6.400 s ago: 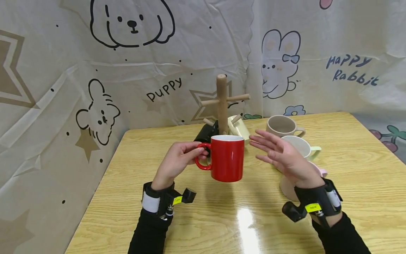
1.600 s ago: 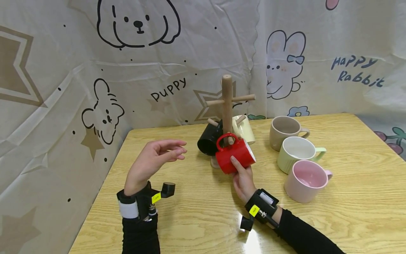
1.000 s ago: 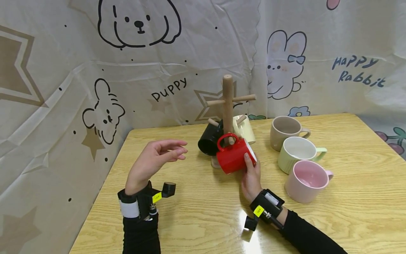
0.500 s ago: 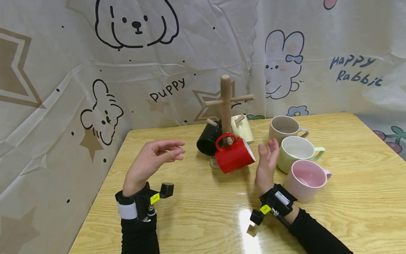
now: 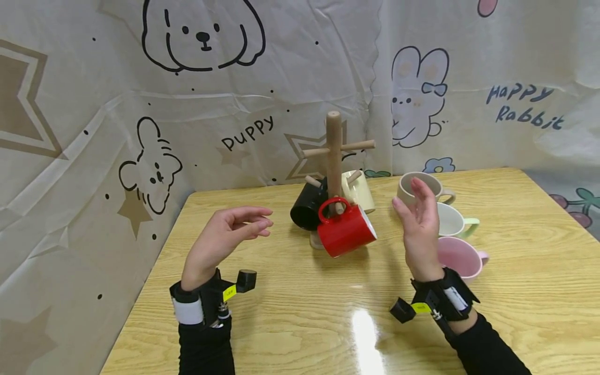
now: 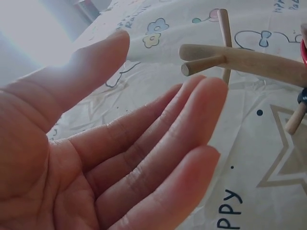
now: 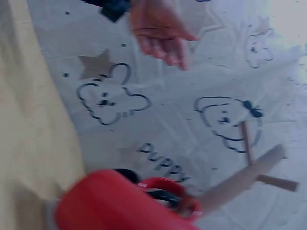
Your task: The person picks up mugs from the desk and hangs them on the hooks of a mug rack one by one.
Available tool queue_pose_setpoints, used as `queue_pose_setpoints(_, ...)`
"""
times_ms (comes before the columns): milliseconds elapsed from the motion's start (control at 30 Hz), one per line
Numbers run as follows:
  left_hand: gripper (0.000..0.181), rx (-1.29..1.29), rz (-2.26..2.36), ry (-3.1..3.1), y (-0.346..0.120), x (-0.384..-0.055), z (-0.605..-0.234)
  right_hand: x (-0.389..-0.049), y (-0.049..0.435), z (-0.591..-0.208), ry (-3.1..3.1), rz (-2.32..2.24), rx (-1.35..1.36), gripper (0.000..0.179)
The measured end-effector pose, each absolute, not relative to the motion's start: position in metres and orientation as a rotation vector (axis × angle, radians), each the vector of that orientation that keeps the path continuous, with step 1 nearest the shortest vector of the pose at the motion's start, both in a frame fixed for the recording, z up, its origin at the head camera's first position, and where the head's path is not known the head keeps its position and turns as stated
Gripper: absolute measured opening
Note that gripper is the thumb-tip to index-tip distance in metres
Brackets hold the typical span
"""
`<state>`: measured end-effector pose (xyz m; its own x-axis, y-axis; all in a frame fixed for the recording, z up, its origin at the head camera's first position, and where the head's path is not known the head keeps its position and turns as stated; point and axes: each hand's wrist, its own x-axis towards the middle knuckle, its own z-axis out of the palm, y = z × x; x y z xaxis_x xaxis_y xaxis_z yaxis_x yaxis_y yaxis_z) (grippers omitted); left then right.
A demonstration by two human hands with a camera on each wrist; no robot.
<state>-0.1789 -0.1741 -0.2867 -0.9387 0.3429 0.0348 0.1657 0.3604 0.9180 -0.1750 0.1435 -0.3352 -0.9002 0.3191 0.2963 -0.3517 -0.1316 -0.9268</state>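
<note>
A red mug point(image 5: 346, 232) hangs tilted by its handle from a low front peg of the wooden mug tree point(image 5: 334, 151). Behind it on the same stand are a black mug point(image 5: 307, 205) at the left and a cream mug point(image 5: 361, 194) at the right. My left hand point(image 5: 225, 239) hovers left of the stand with relaxed fingers and holds nothing; its palm and fingers point(image 6: 158, 139) show in the left wrist view. To the right of the red mug my right hand point(image 5: 419, 234) is raised with nothing in it, overlapping the mugs behind it.
At the right of the wooden table point(image 5: 290, 323) stand a taupe mug point(image 5: 440, 194), a pale green mug point(image 5: 452, 221) and a pink mug point(image 5: 461, 255), partly hidden by my right hand. A printed cloth point(image 5: 281, 62) hangs behind the table.
Earlier my left hand held the red mug by its handle; later my right hand held it at the peg. My right hand has let go and moved right, leaving the mug hanging.
</note>
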Motion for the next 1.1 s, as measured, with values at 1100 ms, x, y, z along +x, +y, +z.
queue_pose_setpoints(1100, 0.046, 0.513, 0.607, 2.886, -0.154, -0.173, -0.291, -0.167, 0.183, -0.321, -2.860, 0.708, 0.686, 0.044)
